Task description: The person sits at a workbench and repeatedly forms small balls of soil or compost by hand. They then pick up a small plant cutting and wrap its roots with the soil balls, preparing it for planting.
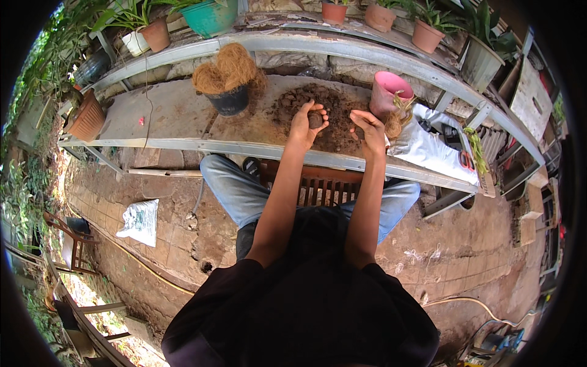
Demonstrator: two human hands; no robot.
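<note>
Seen from above, a person sits at a bench (165, 110), both hands reaching out over it. The left hand (301, 127) is closed around a dark, round lump (315, 120), fingers curled over its right side; the lump looks about as long as it is wide, with no clear long axis. The right hand (369, 128) is to the right of that grip, apart from it, palm turned toward the lump and fingers bent; whether it pinches anything cannot be told. The lump is in the left hand, so that hand is the nearer, and nothing stands in the open gap between the two. Loose soil (286, 104) spreads beyond and around the left hand. Farther left of the grip is a black pot (228, 103) heaped with brown fibre (229, 70). Past the right hand, a pink pot (383, 92) stands just beyond it, with a leafy plant (397, 116) close by, and a white sack (428, 147) lies farther right, red-handled scissors (466, 160) at its edge. These crowd the right hand's outer side; a metal rail (342, 41) runs behind everything.
</note>
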